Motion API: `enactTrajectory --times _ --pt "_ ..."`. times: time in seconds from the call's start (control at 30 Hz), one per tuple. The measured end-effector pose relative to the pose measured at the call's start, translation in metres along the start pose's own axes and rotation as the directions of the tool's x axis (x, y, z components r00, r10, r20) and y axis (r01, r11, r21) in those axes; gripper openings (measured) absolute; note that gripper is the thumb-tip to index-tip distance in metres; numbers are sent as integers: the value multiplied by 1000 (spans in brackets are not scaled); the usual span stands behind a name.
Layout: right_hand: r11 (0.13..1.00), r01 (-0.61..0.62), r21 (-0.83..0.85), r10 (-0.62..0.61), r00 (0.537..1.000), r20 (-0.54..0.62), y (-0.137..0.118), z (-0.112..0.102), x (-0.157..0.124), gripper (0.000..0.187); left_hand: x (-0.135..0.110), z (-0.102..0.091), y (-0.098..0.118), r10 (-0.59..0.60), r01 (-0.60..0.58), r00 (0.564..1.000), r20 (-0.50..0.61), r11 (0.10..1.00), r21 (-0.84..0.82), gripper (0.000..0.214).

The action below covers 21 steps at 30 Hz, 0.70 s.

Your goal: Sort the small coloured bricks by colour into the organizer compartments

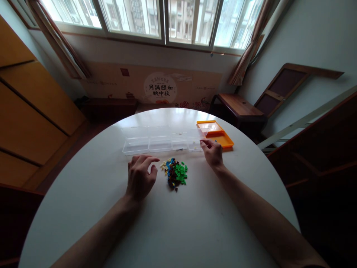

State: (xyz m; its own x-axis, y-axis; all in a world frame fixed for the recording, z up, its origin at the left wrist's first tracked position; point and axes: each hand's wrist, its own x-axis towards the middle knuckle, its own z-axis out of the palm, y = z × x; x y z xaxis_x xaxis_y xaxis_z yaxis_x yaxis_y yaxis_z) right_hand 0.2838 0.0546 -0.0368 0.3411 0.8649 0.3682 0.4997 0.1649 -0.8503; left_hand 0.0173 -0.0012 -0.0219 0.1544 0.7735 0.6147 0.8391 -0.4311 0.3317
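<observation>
A small heap of toy building bricks (pixel 176 173), green, brown, blue, yellow and cream, lies on the white round table. Just left of the heap my left hand (pixel 140 176) hovers or rests with thumb and forefinger apart, holding nothing. My right hand (pixel 213 153) is at the right end of the clear plastic compartment box (pixel 149 146), its fingertips pinched together over the last compartment. What sits in that pinch, if anything, is too small to make out. A few tiny pieces show in the two right compartments.
An orange tray (pixel 220 139) with a divider stands behind my right hand, partly overlapped by the box's clear lid. The round table (pixel 178 230) has a curved edge all around. Beyond it are a wooden stool (pixel 241 104) on the right and windows at the back.
</observation>
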Motion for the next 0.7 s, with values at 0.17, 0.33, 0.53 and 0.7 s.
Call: enactTrajectory --times 0.17,0.33,0.53,0.7 --pt "1000 12 3 -12 1000 26 0 2 -3 31 -2 5 -8 -59 50 990 125 996 71 21" --pt "999 34 10 -35 998 57 -4 6 -9 29 -1 6 -6 -20 6 985 170 997 78 15" --pt "996 86 -5 -85 993 82 -13 11 -17 27 2 10 -3 25 -42 990 141 991 124 12" --pt "991 131 14 -132 985 115 -20 15 -24 21 3 12 -4 32 -51 986 164 992 116 11"
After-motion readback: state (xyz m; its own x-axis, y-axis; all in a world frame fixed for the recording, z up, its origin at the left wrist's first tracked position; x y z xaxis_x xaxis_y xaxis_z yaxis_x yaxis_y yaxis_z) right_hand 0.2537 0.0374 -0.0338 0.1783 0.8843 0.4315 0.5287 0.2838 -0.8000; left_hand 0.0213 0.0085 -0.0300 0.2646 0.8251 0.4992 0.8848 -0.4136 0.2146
